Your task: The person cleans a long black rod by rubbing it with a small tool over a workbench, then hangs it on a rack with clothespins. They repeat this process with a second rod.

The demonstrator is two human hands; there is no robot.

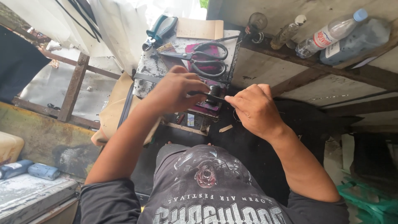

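You held a thin dark strip (215, 98) stretched between your hands, just over the near edge of the small worn work block (166, 62) in the middle of the scene. Your left hand (174, 91) pinched its left end, fingers curled close with a small dark tool or clip beneath them; which, I could not tell. Your right hand (255, 110) gripped the right end between thumb and forefinger, the other fingers folded in.

As I judge it, you were in the middle of the work: the strip was in hand and under tension, not set down, and no finished piece showed nearby. A pale offcut (226, 128) lay on the dark cloth near you.

The scissors (201, 58) lay untouched on the block's far side, the pliers (159, 31) at its far left. Bottles (331, 35) lay on the far right shelf.
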